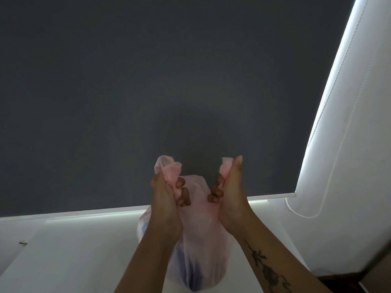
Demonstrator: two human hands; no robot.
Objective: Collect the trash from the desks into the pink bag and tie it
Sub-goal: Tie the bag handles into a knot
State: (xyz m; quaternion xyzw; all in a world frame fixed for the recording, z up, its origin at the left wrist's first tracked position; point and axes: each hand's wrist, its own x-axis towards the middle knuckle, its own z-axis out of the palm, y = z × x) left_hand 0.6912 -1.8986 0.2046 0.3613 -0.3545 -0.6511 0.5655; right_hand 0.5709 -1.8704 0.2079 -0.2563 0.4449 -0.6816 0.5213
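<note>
Clamps left hand (pixel 167 199) on one twisted ear of translucent pink plastic bag (pixel 196 240), right hand (pixel 228 195) on the other. Holds both ears raised and apart, lower centre of frame, over white surface (pixel 74 250), likely for crossing into a knot.

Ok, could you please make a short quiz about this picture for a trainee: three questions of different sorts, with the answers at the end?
1. True or false: the left hand and the right hand each grip one end of the top of the pink bag.
2. Which colour shows through the thin plastic of the bag? A) green B) blue C) yellow
3. Fill the gap: the two gripped ends are held apart and are not yet ____ into a knot.
Key: 1 true; 2 B; 3 tied.
</note>
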